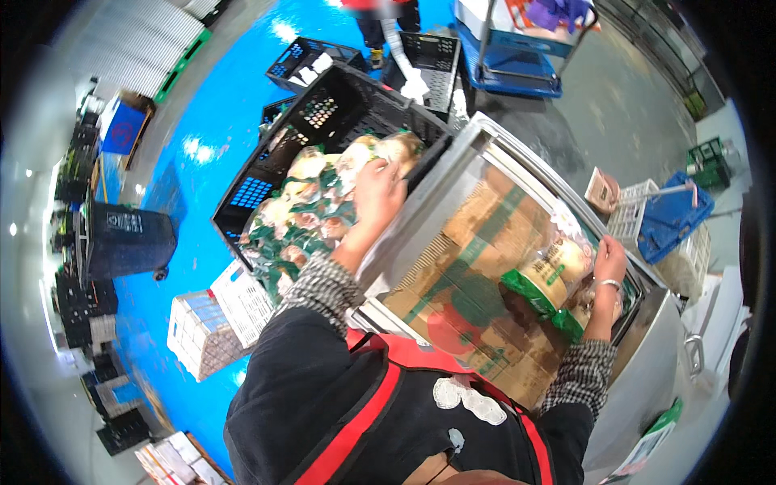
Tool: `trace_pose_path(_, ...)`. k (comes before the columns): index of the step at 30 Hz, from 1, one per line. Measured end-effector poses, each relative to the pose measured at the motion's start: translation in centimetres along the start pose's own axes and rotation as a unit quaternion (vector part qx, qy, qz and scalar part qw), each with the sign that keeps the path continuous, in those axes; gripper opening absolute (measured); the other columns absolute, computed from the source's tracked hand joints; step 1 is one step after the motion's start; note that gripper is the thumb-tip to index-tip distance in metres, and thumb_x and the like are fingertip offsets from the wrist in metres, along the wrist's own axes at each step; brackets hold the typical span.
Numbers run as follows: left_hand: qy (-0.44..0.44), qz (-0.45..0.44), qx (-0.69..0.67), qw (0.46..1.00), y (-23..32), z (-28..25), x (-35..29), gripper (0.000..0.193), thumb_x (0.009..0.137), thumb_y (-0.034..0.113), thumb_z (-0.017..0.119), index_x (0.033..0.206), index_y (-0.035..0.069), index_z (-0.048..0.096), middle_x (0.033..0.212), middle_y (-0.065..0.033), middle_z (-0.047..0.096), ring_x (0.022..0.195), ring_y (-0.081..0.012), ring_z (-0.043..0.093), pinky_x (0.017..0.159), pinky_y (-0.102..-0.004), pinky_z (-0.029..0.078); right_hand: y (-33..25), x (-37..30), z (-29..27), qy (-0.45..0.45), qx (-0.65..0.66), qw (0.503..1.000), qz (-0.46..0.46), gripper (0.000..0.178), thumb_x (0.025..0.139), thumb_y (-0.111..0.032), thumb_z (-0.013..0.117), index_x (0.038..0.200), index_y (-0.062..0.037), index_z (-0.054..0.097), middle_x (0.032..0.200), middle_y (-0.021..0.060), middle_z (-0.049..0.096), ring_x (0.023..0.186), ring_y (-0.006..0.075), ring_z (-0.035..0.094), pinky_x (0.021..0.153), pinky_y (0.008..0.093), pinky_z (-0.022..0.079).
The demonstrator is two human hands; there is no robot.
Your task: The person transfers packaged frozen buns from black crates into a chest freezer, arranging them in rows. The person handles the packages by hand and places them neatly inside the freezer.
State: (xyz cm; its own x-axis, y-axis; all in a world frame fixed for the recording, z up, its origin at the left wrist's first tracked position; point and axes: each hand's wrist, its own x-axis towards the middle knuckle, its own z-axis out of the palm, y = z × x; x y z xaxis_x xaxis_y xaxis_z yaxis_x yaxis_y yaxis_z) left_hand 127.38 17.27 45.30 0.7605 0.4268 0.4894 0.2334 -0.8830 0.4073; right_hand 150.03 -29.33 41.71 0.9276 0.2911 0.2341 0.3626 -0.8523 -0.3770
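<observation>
Green-ended bag [558,268] by right fingers [605,254]: long axis diagonal, green lower-left.

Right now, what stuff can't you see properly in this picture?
All in the head view:
Floor of the big black plastic crate: covered by clear plastic bags with green parts.
What's under the brown cardboard sheet: the sheet covers it.
Palms of the left hand and right hand: hidden by their own backs, so each grip is unclear.
Upper body of the background person in black trousers: cut off by the top edge.
</observation>
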Motion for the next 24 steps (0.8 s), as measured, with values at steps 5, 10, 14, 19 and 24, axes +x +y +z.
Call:
trace_pose_path(5, 0.004, -0.266, 0.151, 0.952, -13.5, -8.3, -9.9, 0.046, 0.071, 0.02, 0.071, 0.111, 0.001, 0.055, 0.105, -0.0166, 0.057, 0.101, -0.0368, 0.053, 0.087, -0.0457, 0.043, -13.1, -4.3, -2.9, -0.087, 0.137, 0.983, -0.085, 0.016, 0.084, -0.009, 0.06, 0.098, -0.0011, 0.064, 0.096, 0.0157, 0.063, 0.087, 0.0293, 0.061, 0.08, 0.0351, 0.048)
trace_pose_path(10, -0.049, -0.398, 0.183, 0.897, -18.0, -11.9, -11.4, 0.058, 0.072, 0.033, 0.072, 0.116, 0.004, 0.048, 0.111, -0.0181, 0.053, 0.102, -0.0384, 0.053, 0.085, -0.0474, 0.045, -23.8, -10.6, -2.7, -0.207, 0.203, 0.951, -0.108, 0.015, 0.082, -0.011, 0.063, 0.094, -0.0021, 0.065, 0.09, 0.0155, 0.064, 0.081, 0.029, 0.062, 0.073, 0.0346, 0.049)
trace_pose_path(14, -0.103, -0.315, 0.263, 0.906, -20.7, -11.5, -9.4, 0.038, 0.078, 0.034, 0.065, 0.105, 0.009, 0.053, 0.102, -0.0112, 0.055, 0.097, -0.0314, 0.056, 0.074, -0.0452, 0.05, -28.7, -13.0, -3.9, -0.263, 0.176, 0.938, -0.144, 0.014, 0.08, -0.014, 0.063, 0.09, -0.0041, 0.066, 0.087, 0.0138, 0.064, 0.08, 0.0304, 0.061, 0.07, 0.0365, 0.049)
trace_pose_path(19, -0.049, -0.236, 0.193, 0.951, -24.6, -9.0, -7.1, 0.012, 0.082, 0.017, 0.055, 0.077, 0.009, 0.063, 0.089, -0.0041, 0.057, 0.088, -0.0252, 0.056, 0.066, -0.0435, 0.048, -31.0, -14.4, -6.7, -0.241, 0.17, 0.947, -0.125, 0.013, 0.081, -0.013, 0.063, 0.09, -0.0041, 0.067, 0.085, 0.0128, 0.063, 0.079, 0.0302, 0.061, 0.069, 0.0356, 0.048)
trace_pose_path(24, 0.077, -0.048, 0.225, 0.97, -24.7, -12.6, -2.1, 0.007, 0.075, 0.013, 0.056, 0.071, 0.01, 0.061, 0.074, -0.0025, 0.057, 0.072, -0.0228, 0.057, 0.066, -0.0378, 0.041, -32.4, -15.2, -7.3, -0.215, 0.181, 0.948, -0.152, 0.014, 0.08, -0.01, 0.064, 0.091, -0.0014, 0.066, 0.082, 0.013, 0.062, 0.072, 0.0275, 0.061, 0.064, 0.0328, 0.048)
